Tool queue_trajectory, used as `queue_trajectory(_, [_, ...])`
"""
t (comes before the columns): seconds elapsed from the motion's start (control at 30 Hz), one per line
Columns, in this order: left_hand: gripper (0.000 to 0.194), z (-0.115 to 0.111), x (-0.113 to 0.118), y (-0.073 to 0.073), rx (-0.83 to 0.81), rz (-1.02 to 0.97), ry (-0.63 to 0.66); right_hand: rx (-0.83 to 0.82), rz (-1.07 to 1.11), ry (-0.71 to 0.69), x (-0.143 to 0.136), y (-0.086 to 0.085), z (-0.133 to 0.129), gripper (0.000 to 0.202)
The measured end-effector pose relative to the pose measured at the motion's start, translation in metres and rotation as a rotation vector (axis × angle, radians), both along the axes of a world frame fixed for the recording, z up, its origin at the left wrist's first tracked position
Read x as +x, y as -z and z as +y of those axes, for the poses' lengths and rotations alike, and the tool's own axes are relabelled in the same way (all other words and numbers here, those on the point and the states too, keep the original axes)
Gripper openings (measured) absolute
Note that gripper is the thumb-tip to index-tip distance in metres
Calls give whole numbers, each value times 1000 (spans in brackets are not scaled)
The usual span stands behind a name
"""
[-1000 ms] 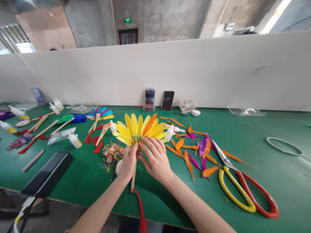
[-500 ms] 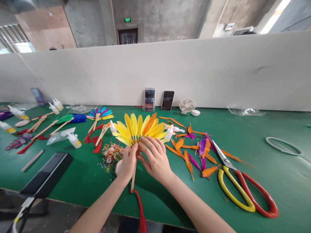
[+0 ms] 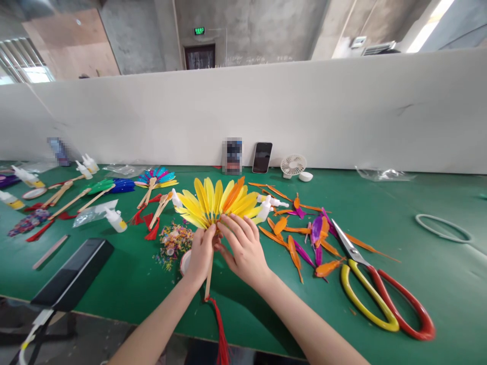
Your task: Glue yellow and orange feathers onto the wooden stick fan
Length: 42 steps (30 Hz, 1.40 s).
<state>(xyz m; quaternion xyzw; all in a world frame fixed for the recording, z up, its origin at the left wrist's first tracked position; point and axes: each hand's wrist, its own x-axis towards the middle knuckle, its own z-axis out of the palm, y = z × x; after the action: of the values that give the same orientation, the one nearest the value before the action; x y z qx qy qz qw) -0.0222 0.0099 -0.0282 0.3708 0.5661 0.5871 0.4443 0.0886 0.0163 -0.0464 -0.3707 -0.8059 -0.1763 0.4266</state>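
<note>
A spread fan of yellow feathers (image 3: 209, 196) rises above both hands, its wooden handle pointing down to a red tassel (image 3: 219, 329). One orange feather (image 3: 234, 195) lies over the yellow ones, right of the fan's middle. My left hand (image 3: 202, 253) is closed round the fan at the base of the feathers. The fingers of my right hand (image 3: 243, 248) are bent and pressed on the lower feathers near the orange one; its fingertips are partly hidden.
Orange and purple feathers (image 3: 317, 230) lie to the right beside large scissors (image 3: 380, 289). Left are small dried flowers (image 3: 175, 241), glue bottles (image 3: 116, 219), finished fans (image 3: 155, 177) and a black box (image 3: 74, 274). Phones (image 3: 262, 157) and a small fan (image 3: 293, 166) stand behind.
</note>
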Motion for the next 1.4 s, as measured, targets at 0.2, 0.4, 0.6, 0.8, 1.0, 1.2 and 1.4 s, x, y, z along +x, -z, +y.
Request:
queue_trajectory(0.2, [20,-1,1,-4,-2,5,-4,12,4,8,0,-1,0,31])
queue_trajectory(0.4, [21,1,1,2,18,-66,29,31,45,-17,0,-2,0,29])
queue_trajectory(0.6, [24,6,2,2,7,-286,70,-158,286,-16,-1,1,-10,17])
queue_trajectory(0.8, [35,8,2,4,-41,-262,64,-1034,320,-168,-10,6,-25,13])
queue_trajectory(1.0, [42,5,5,1,-72,-263,102,-1312,442,-308,-17,5,-27,21])
queue_trajectory(1.2, [39,2,9,12,-53,-227,213,-1371,532,-310,4,4,-19,26])
queue_trajectory(1.4, [26,-14,-1,14,-122,190,403,-1520,366,-185,41,-6,-17,26])
